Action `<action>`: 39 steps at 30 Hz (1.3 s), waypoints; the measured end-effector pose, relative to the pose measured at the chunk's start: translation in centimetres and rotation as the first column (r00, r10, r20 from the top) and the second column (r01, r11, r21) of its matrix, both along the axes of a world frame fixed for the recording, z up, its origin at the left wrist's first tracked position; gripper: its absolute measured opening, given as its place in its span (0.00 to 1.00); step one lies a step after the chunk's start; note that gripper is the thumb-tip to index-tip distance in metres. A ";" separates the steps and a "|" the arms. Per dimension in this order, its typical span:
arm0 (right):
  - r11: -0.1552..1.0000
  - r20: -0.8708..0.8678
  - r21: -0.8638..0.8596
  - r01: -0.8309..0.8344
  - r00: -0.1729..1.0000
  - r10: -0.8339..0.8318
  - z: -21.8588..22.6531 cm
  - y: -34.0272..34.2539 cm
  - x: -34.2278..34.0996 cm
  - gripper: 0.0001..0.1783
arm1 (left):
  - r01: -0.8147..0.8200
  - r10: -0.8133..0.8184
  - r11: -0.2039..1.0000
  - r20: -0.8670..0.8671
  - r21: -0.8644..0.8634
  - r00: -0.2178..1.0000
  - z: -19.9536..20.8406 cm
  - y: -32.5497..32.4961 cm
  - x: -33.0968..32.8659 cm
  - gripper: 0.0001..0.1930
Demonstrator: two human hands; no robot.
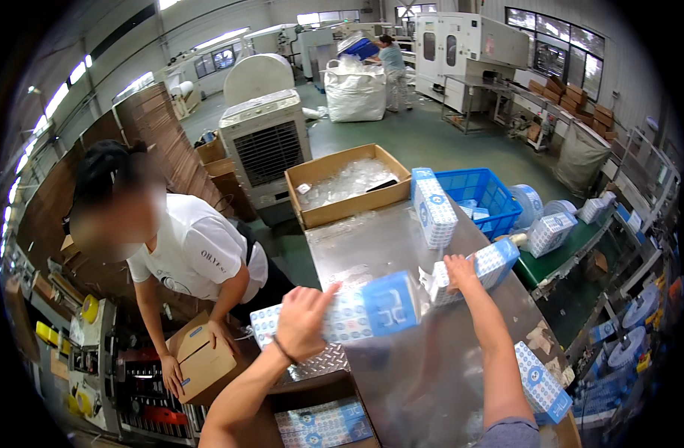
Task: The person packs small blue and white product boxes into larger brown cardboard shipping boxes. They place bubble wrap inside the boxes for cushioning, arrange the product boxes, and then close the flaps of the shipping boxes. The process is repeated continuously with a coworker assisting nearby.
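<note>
A: Take the left hand (303,325) first!
B: Grasping a long blue-and-white box (375,308), with fingers wrapped firmly around its middle. Holding it sideways over the metal table (416,373), just beyond the open carton (312,390).
A: And in the right hand (463,273)?
B: Clasping a 2nd box (499,261) from above, near the table's right edge, with fingers bent over the top. Can't tell from here whether fully resting on the metal.
A: Look down into that open carton!
B: Seeing matching boxes (323,425) in there, laid flat side by side.
A: And further back?
B: Spotting 1 upright box (434,209) at the far corner, close beside a blue crate (506,218). Seeing also, to the left, a cardboard tray (360,207) full of clear plastic pieces.
A: Now across to the left!
B: Catching a co-worker (196,243) in a white shirt, with 2 hands on a closed carton (207,362).
</note>
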State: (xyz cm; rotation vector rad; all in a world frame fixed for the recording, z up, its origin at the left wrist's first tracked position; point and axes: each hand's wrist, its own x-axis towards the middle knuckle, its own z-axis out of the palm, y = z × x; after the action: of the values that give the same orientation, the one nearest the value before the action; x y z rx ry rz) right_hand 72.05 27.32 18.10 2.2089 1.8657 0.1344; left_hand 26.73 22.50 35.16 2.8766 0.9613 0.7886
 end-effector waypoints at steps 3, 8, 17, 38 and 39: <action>0.971 -0.402 0.198 -0.136 0.892 0.207 -0.3 -0.1 -7.8 0.54 | 0.075 0.055 0.944 0.379 -0.321 0.924 4.1 -3.6 -6.7 0.35; 0.996 -0.423 0.072 -0.042 0.904 0.069 2.2 -8.0 -15.3 0.67 | 0.363 0.470 0.427 0.546 -0.828 0.693 -4.9 -13.5 -16.3 0.38; 0.872 -0.463 -0.284 0.398 -0.854 0.238 1.0 -17.1 -9.1 0.27 | -0.232 0.252 0.793 -0.043 -0.563 0.967 -16.0 -21.5 -21.1 0.32; 0.619 -0.423 0.396 -0.678 0.464 0.778 -18.5 -15.4 -51.5 0.43 | -0.406 -0.041 0.513 -0.494 -0.756 0.868 -38.9 -16.0 -20.5 0.30; 0.625 -0.544 0.269 -0.733 0.420 0.726 -18.6 -14.9 -52.6 0.43 | -0.434 0.068 0.573 -0.487 -0.695 0.871 -40.2 -17.8 -21.9 0.26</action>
State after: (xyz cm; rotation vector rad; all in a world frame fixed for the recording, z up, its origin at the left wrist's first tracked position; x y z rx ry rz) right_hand 19.42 12.39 -0.50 1.2761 3.0820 -0.5227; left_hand 4.87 4.73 -5.05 2.1110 1.3478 -0.2874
